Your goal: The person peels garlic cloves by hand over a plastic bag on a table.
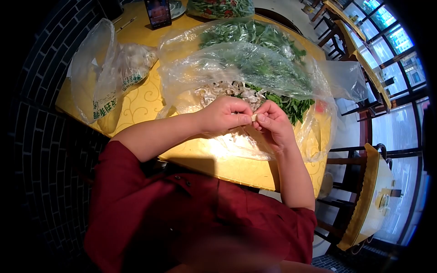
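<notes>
Both hands meet over the front of the yellow table. A small pale garlic clove (254,118) sits between their fingertips. My left hand (226,114) is closed, thumb and forefinger pinching one side of the clove. From the other side my right hand (275,126) pinches it with curled fingers. Just beyond and beneath the hands, a heap of papery garlic skins (220,91) lies on a spread clear plastic bag (180,77). Leafy greens (291,105) spill out beside the skins, and more greens show through the plastic behind.
A clear bag of garlic bulbs (136,58) stands at the table's left. At the far edge are a propped phone (158,12), a plate (178,10) and a bag of green and red vegetables (221,8). Another table (364,200) and chairs are on the right; a dark brick wall borders the left.
</notes>
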`<state>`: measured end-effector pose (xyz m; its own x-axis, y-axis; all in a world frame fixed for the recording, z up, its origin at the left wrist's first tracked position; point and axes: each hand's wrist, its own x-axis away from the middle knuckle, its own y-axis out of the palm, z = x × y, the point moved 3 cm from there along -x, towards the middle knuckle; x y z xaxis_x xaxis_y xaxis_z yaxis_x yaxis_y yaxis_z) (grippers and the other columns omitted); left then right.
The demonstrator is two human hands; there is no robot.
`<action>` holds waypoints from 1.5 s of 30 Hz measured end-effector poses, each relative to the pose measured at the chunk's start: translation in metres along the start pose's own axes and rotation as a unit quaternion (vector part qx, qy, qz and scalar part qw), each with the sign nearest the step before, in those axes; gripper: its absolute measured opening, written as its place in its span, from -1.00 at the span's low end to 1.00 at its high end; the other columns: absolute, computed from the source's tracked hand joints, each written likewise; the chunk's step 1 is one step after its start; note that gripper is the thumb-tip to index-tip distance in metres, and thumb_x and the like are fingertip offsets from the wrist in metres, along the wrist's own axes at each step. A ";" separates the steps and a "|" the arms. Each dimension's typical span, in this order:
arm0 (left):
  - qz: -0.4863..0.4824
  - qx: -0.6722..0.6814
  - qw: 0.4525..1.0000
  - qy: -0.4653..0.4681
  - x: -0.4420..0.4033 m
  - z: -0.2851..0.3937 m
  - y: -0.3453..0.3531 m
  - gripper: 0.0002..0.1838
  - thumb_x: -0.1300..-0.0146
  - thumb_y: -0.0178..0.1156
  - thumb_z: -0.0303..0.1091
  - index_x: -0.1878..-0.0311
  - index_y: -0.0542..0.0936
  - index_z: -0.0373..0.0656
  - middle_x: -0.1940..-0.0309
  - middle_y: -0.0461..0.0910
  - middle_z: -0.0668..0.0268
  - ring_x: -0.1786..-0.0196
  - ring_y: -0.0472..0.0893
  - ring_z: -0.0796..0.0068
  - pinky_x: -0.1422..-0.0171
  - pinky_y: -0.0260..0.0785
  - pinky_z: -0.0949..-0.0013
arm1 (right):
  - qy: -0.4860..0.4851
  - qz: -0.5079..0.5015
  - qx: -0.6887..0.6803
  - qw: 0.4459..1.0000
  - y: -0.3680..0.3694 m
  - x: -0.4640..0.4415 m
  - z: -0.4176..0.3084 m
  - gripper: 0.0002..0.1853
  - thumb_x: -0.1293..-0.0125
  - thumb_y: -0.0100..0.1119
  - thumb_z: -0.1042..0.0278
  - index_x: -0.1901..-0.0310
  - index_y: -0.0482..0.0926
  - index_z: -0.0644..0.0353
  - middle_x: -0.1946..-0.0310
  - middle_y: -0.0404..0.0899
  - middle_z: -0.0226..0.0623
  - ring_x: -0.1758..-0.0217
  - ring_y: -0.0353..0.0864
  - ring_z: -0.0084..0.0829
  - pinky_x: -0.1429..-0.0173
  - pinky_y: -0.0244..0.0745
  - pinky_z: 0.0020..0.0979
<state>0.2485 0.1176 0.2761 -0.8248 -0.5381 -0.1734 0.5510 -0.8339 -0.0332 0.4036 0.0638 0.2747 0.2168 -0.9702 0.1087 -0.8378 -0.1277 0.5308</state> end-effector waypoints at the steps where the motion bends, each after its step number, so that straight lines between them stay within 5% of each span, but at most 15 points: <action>1: -0.003 0.016 1.000 -0.008 0.000 -0.001 0.000 -0.86 -0.25 0.14 -0.38 0.36 0.57 -0.25 0.53 0.49 0.42 0.49 0.41 0.71 0.41 0.27 0.54 | 0.002 -0.001 -0.004 1.000 0.000 0.000 0.000 -0.83 -0.15 0.26 0.47 0.30 0.44 0.23 0.49 0.55 -0.33 0.45 0.54 -0.60 0.32 0.44 -0.66; 11: 0.022 0.127 0.990 -0.053 -0.002 -0.010 0.006 -0.83 -0.34 0.03 -0.36 0.33 0.52 -0.22 0.53 0.46 0.41 0.60 0.37 0.74 0.52 0.22 0.58 | -0.038 0.008 0.016 0.999 -0.002 -0.001 -0.003 -0.86 -0.19 0.21 0.47 0.28 0.44 0.25 0.42 0.55 -0.32 0.39 0.50 -0.62 0.25 0.41 -0.64; 18: 0.134 -0.101 0.986 -0.014 -0.002 -0.002 -0.002 -0.86 -0.16 0.14 -0.39 0.27 0.57 -0.24 0.41 0.59 0.29 0.33 0.54 0.52 0.15 0.37 0.43 | -0.052 0.055 0.101 0.992 -0.005 -0.001 -0.004 -0.88 -0.22 0.18 0.46 0.26 0.45 0.25 0.41 0.55 -0.37 0.36 0.49 -0.64 0.24 0.39 -0.64; 31: 0.192 -0.234 0.953 0.021 -0.001 0.004 -0.006 -0.86 -0.04 0.17 -0.38 0.37 0.59 -0.25 0.49 0.59 0.23 0.39 0.57 0.46 0.25 0.38 0.40 | -0.107 0.077 0.216 0.968 0.002 0.000 -0.003 -0.86 -0.20 0.23 0.44 0.28 0.48 0.24 0.40 0.55 -0.40 0.35 0.50 -0.65 0.26 0.40 -0.60; 45: 0.182 -0.113 0.976 0.033 -0.001 0.003 -0.008 -0.89 -0.11 0.18 -0.41 0.36 0.55 -0.26 0.47 0.55 0.34 0.37 0.48 0.60 0.24 0.35 0.47 | -0.096 0.051 0.109 0.988 -0.002 -0.004 -0.001 -0.84 -0.21 0.20 0.49 0.19 0.50 0.27 0.40 0.53 -0.39 0.38 0.45 -0.63 0.26 0.38 -0.60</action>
<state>0.2442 0.1243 0.2794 -0.5636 -0.7780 -0.2777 0.8259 -0.5370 -0.1716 0.4048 0.0684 0.2737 0.0441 -0.9988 -0.0202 -0.9431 -0.0483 0.3289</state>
